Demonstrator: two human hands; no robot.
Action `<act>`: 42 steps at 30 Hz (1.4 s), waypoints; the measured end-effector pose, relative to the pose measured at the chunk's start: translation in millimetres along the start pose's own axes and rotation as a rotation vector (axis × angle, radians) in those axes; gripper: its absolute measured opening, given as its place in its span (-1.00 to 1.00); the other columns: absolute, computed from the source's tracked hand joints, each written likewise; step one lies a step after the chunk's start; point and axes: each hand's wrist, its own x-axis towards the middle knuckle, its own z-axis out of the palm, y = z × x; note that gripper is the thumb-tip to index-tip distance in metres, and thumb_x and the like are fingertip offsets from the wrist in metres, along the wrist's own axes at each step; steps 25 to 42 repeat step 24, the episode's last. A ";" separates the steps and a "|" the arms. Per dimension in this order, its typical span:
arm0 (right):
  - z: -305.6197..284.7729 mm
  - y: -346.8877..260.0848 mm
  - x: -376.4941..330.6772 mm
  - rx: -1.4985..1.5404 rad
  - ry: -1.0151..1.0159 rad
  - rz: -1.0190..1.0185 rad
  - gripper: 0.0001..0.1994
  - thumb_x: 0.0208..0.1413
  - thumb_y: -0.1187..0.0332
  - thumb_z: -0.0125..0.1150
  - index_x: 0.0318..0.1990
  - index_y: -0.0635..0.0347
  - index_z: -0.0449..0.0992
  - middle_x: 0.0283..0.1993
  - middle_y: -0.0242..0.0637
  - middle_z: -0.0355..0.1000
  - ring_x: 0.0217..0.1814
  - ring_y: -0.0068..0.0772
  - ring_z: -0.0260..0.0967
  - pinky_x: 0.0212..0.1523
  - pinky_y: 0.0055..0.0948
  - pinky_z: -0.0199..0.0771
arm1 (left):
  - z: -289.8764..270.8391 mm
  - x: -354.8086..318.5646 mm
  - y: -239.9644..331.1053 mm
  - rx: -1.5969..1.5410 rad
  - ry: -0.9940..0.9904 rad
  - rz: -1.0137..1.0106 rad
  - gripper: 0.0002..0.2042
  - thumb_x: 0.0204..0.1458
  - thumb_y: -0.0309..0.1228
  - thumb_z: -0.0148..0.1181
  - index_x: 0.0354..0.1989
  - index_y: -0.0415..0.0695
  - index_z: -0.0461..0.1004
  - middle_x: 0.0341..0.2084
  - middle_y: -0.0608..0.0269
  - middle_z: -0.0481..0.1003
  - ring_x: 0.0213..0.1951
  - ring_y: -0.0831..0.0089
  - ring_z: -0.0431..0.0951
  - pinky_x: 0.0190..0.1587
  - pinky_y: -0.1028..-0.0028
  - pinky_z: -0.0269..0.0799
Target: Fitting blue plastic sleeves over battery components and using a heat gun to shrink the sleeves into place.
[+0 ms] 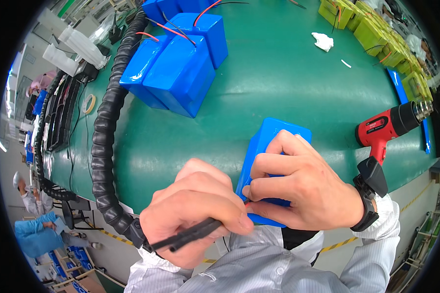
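A blue shrink-wrapped battery pack (267,134) lies at the table's near edge, directly under my right hand (303,183). That hand's fingers are curled over the pack, with thumb and forefinger closed around a short red wire (248,204). Just left of it, my left hand (195,207) is closed, its fingertips almost meeting the right hand's at the wire. Two slim black tube-like pieces (188,236) stick out of the left fist toward the lower left. What its fingertips pinch is hidden.
More blue packs (181,73) with red and black wires stand at the far left. A black corrugated hose (107,141) curves along the left side. On the right lie a red heat gun (379,129) and yellow-green packs (376,36). White scrap (322,42) lies far off.
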 end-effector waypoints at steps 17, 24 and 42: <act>0.9 6.1 0.4 -0.005 0.039 -0.047 -0.79 -0.09 0.30 0.48 -0.53 0.04 0.50 -0.46 -0.52 0.36 -0.28 -0.35 0.25 -0.30 -0.35 0.16 | -3.6 -49.2 -31.2 0.077 -0.046 -0.290 -0.57 -0.20 -0.65 0.49 -0.06 -0.32 0.61 -0.19 0.06 0.58 -0.19 0.35 0.62 -0.08 0.42 0.55; 3.2 3.9 3.2 0.076 0.049 -0.040 -0.83 -0.16 0.44 0.39 -0.53 0.14 0.44 -0.47 -0.42 0.32 -0.27 -0.30 0.25 -0.29 -0.30 0.17 | -1.3 -55.6 -30.6 0.021 0.002 -0.362 -0.53 -0.16 -0.66 0.46 0.02 -0.30 0.58 -0.17 0.03 0.60 -0.15 0.34 0.64 -0.08 0.45 0.58; 3.2 3.9 3.2 0.076 0.049 -0.040 -0.83 -0.16 0.44 0.39 -0.53 0.14 0.44 -0.47 -0.42 0.32 -0.27 -0.30 0.25 -0.29 -0.30 0.17 | -1.3 -55.6 -30.6 0.021 0.002 -0.362 -0.53 -0.16 -0.66 0.46 0.02 -0.30 0.58 -0.17 0.03 0.60 -0.15 0.34 0.64 -0.08 0.45 0.58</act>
